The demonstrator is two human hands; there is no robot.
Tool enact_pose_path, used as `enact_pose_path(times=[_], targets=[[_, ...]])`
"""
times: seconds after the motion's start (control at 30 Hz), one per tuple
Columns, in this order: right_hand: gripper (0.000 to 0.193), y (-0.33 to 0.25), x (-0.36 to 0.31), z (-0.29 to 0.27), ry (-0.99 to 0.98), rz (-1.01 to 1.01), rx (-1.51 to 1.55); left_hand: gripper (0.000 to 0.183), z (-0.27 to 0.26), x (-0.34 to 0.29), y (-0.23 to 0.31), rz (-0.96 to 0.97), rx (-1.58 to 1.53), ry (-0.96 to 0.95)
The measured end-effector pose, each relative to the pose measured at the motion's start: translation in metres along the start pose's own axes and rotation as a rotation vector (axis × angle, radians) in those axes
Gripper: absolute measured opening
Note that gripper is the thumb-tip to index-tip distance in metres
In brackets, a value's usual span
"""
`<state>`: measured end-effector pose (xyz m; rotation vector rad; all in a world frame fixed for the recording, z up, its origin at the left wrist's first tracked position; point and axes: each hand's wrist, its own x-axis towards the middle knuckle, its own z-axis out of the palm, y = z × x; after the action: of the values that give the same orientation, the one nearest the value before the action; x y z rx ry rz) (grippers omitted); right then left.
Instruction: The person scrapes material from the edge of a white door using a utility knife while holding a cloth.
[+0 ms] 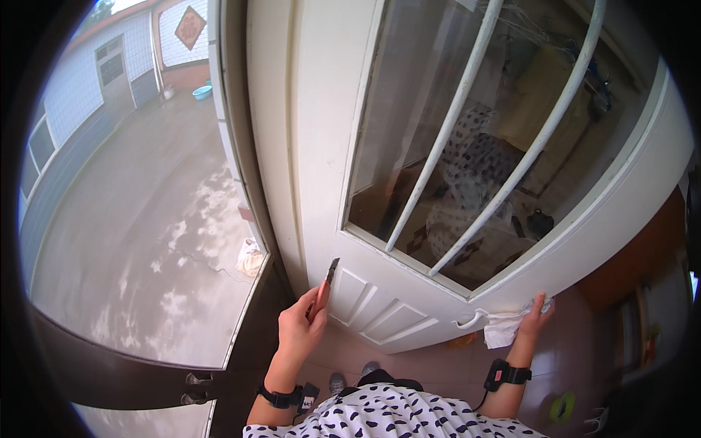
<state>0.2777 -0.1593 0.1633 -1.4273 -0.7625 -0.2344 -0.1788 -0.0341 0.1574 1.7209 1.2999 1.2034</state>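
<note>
In my left hand is a red utility knife, its dark blade pointing up near the lower panels of a white door. The fingers are wrapped round its body. My right hand is at the door's free edge, closed on a white cloth that hangs beside the white door handle. Part of the cloth lies behind the fingers. Each of my wrists wears a black strap with a small device.
The door has a glass pane with two white bars, reflecting my spotted shirt. A dark-framed window on the left looks onto a paved courtyard with a blue basin. A green object lies on the floor at lower right.
</note>
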Motion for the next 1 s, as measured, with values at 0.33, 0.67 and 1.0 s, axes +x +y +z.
enact_pose_path(times=[0.33, 0.67, 1.0], targets=[[0.055, 0.091, 0.123, -0.006, -0.064, -0.088, 0.081, 0.040, 0.110, 0.018, 0.064, 0.092, -0.022, 0.118], [0.057, 0.257, 0.268, -0.048, 0.004, 0.043, 0.177, 0.040, 0.301, 0.040, 0.161, 0.300, 0.132, 0.273], [0.051, 0.305, 0.296, -0.013, 0.058, 0.010, 0.465, 0.042, 0.350, 0.108, 0.156, 0.484, 0.280, 0.458]])
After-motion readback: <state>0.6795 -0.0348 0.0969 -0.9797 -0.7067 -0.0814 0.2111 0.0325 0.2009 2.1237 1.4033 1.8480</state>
